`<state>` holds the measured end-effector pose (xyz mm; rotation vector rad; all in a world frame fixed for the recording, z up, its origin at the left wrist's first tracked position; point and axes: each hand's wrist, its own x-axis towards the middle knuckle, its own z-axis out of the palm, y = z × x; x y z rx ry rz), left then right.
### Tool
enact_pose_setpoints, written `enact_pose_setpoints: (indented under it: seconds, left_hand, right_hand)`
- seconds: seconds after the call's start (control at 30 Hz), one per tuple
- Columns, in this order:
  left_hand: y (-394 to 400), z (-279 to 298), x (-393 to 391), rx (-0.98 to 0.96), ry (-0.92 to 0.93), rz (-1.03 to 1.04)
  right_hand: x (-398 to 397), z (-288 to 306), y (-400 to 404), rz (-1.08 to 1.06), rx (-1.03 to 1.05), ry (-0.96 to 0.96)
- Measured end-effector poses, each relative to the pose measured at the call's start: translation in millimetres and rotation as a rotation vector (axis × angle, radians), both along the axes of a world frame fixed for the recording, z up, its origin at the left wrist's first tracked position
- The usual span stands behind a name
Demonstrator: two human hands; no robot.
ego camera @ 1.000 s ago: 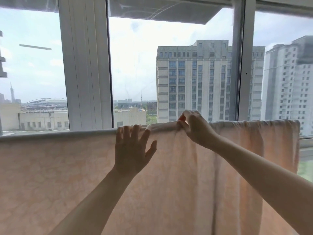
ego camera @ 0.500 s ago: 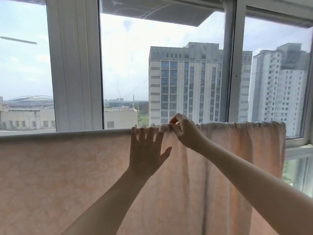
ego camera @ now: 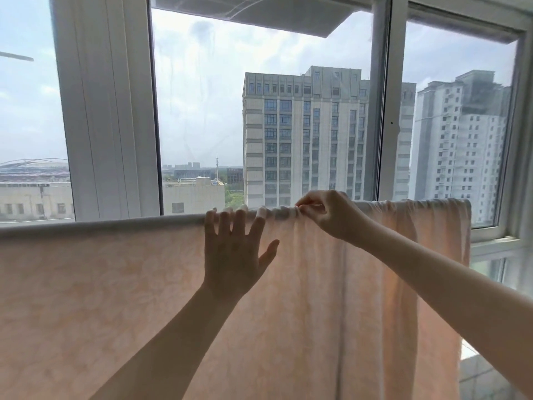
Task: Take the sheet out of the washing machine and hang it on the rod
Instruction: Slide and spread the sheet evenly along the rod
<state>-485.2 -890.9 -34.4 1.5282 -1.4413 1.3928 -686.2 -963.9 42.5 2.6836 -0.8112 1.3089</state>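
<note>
Sheet: the pale peach sheet point(ego camera: 115, 298) is already out of the machine and draped over the rod point(ego camera: 86, 223); it hangs flat on my left and falls in gathered folds toward the right end.
Rod: it runs level from left to right in front of the window point(ego camera: 202, 111); only its covered top line shows, so I cannot tell how much cloth hangs behind it.
Left hand: my left hand point(ego camera: 233, 255) is spread, palm flat on the near face of the cloth, fingertips point(ego camera: 210, 217) at the rod's top edge; it holds nothing, it presses only.
Right hand: my right hand point(ego camera: 328, 215) pinches a small bunch of the top fold between thumb and fingers, right on the rod, just beside my left fingertips.
Relation that matters: the bunched stretch lies to the right of my pinch, along the rod's long axis; my right hand is the nearer one to it, my left anchors the smooth side.
Stage, as I judge it: hanging done; spreading in progress.
Next, as I judge it: draw the pinch rightward along the rod while the left palm stops the flat part from sliding.
Risk: pull too hard and the whole sheet may creep along or slip off.
</note>
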Motion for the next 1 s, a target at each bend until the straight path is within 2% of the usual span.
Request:
enact_pose_setpoints:
  seconds: [0.2,0.33,0.53,0.77,0.87,1.0]
  left_hand:
    - [5,3,0,0.013,0.012,0.025]
    - [7,3,0,0.04,0.002,0.038]
    - [-1,7,-23,0.084,0.035,0.079]
    - [-15,7,-64,0.126,0.001,-0.003]
    - [-21,5,-74,0.116,0.011,-0.011]
    - [-23,5,-75,0.113,0.023,-0.011]
  right_hand:
    - [11,-4,0,-0.095,-0.182,-0.086]
    - [-10,1,-8,-0.193,-0.11,-0.169]
    - [-24,-7,-16,-0.11,-0.079,-0.107]
    - [-36,-7,-18,0.014,-0.081,-0.079]
    - [-40,-2,-17,0.058,0.022,-0.052]
    - [-40,27,-23,0.039,0.284,-0.036]
